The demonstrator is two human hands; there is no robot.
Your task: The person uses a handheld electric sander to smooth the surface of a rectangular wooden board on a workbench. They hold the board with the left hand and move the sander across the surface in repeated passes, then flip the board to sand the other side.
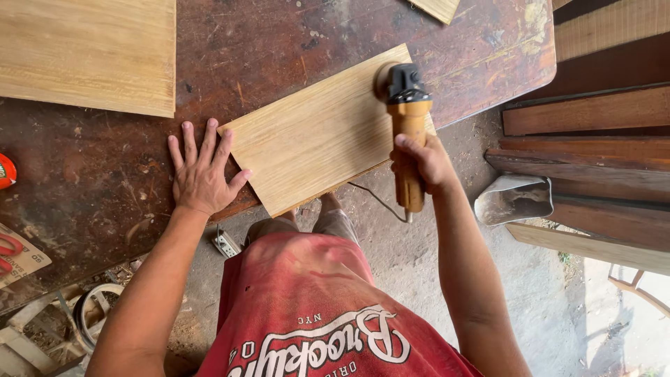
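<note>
A light wooden board [314, 136] lies tilted on the dark brown workbench [105, 174], its near corner overhanging the edge. My left hand [201, 171] rests flat on the bench with fingers spread, its fingertips and thumb against the board's left end. My right hand [426, 162] grips the orange body of an angle grinder [408, 122]. The grinder's black head and disc sit on the board's right end. Its cord [377, 200] hangs down toward the floor.
A larger pale board [87, 52] lies at the bench's far left. Dark planks [593, 139] are stacked to the right, with a metal scoop [515, 199] beside them. A white power strip [226, 243] lies on the dirt floor. A red object [5, 171] sits at the left edge.
</note>
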